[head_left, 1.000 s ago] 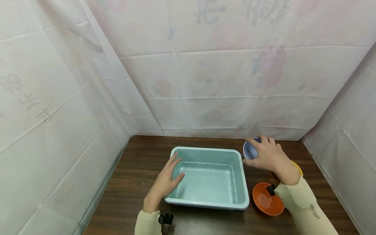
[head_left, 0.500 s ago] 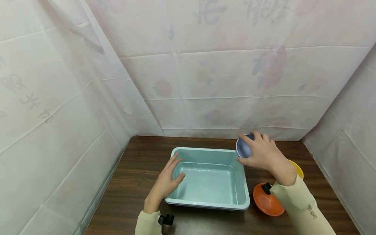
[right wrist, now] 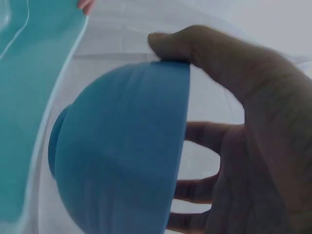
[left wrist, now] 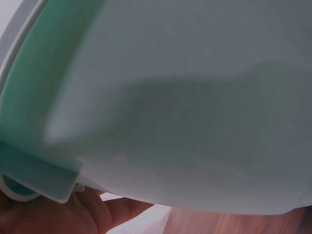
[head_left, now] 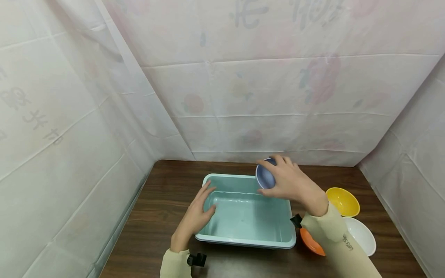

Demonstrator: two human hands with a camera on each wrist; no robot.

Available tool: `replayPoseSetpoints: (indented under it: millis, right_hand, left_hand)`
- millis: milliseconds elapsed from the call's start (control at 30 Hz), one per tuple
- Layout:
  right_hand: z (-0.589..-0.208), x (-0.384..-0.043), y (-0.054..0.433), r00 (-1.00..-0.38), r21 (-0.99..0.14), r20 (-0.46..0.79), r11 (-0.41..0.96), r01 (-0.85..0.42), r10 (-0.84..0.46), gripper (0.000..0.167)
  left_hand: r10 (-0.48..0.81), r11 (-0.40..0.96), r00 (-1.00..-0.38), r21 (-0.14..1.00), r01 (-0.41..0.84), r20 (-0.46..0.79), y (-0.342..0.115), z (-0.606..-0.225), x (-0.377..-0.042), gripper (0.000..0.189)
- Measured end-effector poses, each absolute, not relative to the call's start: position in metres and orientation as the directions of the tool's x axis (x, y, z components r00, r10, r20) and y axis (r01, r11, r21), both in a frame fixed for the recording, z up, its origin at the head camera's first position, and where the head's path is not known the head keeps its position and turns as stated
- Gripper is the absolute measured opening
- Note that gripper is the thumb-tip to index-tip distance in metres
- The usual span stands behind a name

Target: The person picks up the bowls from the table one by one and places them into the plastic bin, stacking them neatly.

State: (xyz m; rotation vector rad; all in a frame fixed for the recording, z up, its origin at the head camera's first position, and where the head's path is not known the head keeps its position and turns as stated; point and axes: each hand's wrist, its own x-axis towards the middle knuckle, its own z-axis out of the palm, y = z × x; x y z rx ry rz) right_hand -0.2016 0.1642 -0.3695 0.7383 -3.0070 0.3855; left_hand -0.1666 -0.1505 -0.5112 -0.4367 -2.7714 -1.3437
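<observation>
A light teal basin [head_left: 243,224] stands on the wooden table. Above its far right rim, my right hand [head_left: 292,181] grips a blue bowl [head_left: 265,178] by the rim, thumb and fingers on opposite sides. The right wrist view shows the bowl [right wrist: 122,146] tipped sideways, its rounded outside and foot facing the basin. My left hand [head_left: 192,216] is at the basin's left side, fingers extended and thumb spread, overlapping the rim. The left wrist view shows a broad pale basin surface [left wrist: 195,136], with part of that hand [left wrist: 83,214] low in the corner.
To the right of the basin are a yellow bowl [head_left: 343,202], a white bowl [head_left: 362,236] and an orange bowl [head_left: 311,241], partly covered by the right sleeve [head_left: 342,239]. White printed sheets [head_left: 260,116] hang behind the table [head_left: 156,216] and at both sides.
My right hand has carried the blue bowl leftward from right of the basin to above its far rim. The yellow and white bowls have come into fuller view. The left hand stays in place.
</observation>
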Motion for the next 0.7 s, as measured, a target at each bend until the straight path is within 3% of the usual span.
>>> replayPoseSetpoints:
  millis: [200,700]
  right_hand:
    - [-0.381,-0.204,0.148,-0.845,-0.257,0.095,0.807,-0.532,-0.526,0.084]
    - [-0.411,-0.204,0.127,-0.792,-0.191,0.088,0.77,-0.609,-0.604,0.085]
  left_hand:
    - [0.23,0.583,-0.963,0.772,0.253,0.142,-0.148,-0.512,-0.165,0.059]
    - [0.236,0.591,-0.961,0.764,0.258,0.142,-0.147,-0.511,-0.164,0.059]
